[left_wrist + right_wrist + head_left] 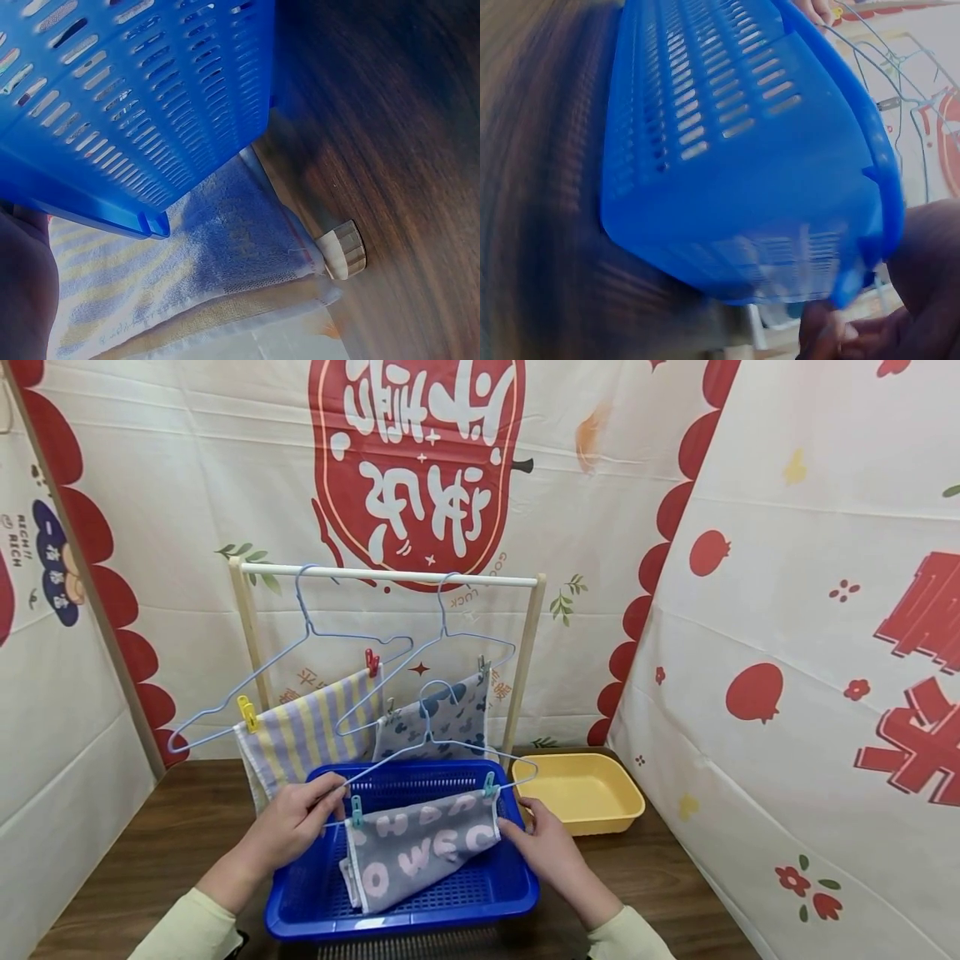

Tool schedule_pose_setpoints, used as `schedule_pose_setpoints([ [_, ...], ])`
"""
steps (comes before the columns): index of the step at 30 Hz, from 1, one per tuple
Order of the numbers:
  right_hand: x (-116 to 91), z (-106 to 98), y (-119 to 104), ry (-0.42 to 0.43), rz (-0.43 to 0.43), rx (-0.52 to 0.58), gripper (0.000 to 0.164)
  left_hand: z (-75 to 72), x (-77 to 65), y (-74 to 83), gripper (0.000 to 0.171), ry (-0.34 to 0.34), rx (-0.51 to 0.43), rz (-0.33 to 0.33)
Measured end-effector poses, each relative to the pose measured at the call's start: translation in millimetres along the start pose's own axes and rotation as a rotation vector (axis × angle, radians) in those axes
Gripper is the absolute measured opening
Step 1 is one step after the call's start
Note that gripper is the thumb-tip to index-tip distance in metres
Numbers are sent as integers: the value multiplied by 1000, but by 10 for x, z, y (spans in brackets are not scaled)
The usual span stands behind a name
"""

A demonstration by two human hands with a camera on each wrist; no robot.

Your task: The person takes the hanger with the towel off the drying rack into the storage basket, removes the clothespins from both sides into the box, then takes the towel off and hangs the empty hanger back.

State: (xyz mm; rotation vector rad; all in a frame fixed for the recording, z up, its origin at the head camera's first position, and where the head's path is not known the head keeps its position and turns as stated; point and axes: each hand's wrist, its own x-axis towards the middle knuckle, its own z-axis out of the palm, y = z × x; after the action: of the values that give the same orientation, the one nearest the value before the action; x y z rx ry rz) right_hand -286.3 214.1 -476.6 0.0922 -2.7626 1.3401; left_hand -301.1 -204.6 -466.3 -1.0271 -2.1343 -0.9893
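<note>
My left hand pinches the left end of a light blue wire clothes hanger, which is held up over a blue basket. A grey towel with pale pink letters hangs from its lower bar by two teal clothespins, one left and one right. Its lower part hangs inside the basket. My right hand is at the basket's right rim, thumb inside beside the towel edge and fingers outside. In the right wrist view those fingers curl below the basket's corner.
Behind, a rack carries two hangers with a yellow-and-lilac striped towel and a blue-patterned towel. A yellow tub stands right of the basket on the wooden table. Printed cloth walls enclose the sides and back.
</note>
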Motion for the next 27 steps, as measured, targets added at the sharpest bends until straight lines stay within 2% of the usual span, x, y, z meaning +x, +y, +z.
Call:
schedule_pose_setpoints([
  [2, -10, -58, -36, 57, 7, -61, 63, 3, 0, -14, 28, -3, 6, 0],
  [4, -10, -126, -84, 117, -28, -122, 55, 3, 4, -20, 28, 2, 3, 6],
  [6, 4, -184, -124, 169, -114, -164, 42, 1, 6, -24, 27, 5, -4, 6],
  [9, 40, -236, -170, 220, -297, -232, 26, -4, 8, -21, 27, 5, -19, -6],
  [12, 80, -248, -200, 240, -486, -300, 25, -6, 11, -13, 29, 8, -28, -5],
  [16, 133, -249, -244, 219, -648, -347, 35, -13, 31, 9, 31, 26, -31, 27],
  [19, 182, -244, -259, 159, -684, -364, 45, -17, 36, 18, 31, 35, -32, 39],
  [22, 226, -241, -249, 97, -696, -379, 54, -18, 28, 14, 31, 26, -31, 21],
  [27, 302, -238, -197, 62, -761, -369, 55, -20, 19, 3, 28, 0, -33, -8],
])
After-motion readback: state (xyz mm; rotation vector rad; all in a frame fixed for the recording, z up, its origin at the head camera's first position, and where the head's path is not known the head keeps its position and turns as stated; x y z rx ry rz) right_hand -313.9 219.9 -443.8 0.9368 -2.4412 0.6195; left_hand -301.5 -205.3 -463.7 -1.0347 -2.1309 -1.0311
